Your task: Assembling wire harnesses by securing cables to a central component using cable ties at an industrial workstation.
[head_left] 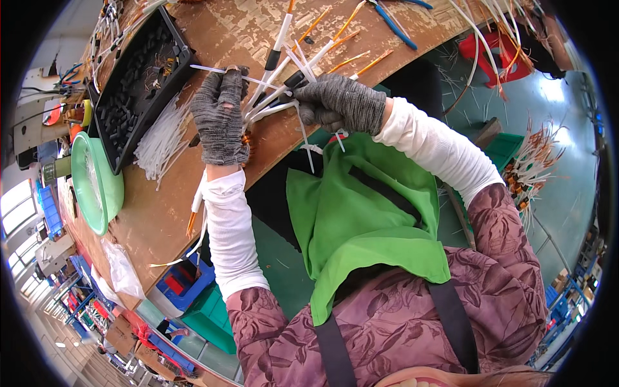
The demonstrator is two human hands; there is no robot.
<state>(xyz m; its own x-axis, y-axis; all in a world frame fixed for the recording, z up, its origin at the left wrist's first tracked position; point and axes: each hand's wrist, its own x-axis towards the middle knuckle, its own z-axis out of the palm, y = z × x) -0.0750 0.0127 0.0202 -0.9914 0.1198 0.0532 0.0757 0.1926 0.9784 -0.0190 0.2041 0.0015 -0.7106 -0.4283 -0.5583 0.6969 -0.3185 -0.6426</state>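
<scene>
White-sleeved wires (267,111) fan out between two gloved hands at the near edge of a worn wooden table (161,213). We see the left hand (222,119) with fingers folded down on a thin white cable tie (258,82), which pokes out on both sides of the grip. The right hand (345,103) is curled, thumb and fingertips pinching the bundle beside a black sleeve (294,79); we cannot tell exactly which strands lie under them.

We judge the bundle light and springy, its strands likely to splay unless pressed together where they converge, the best place to take hold. The coppery bare ends (376,63) look easily bent, so we would grip the white covering instead. The narrow tie seems smooth and flexible, apt to slip against knitted fabric.

Around them we note contrasting surfaces: grey ribbed gloves, short matte black pieces (119,113) in a long, straight-walled black tray (171,29), a loose heap of translucent ties (161,138), and a round pale-green plastic bowl (113,193). Flaking patches mottle the tabletop, while a soft green apron (367,193) falls in folds below the hands.
</scene>
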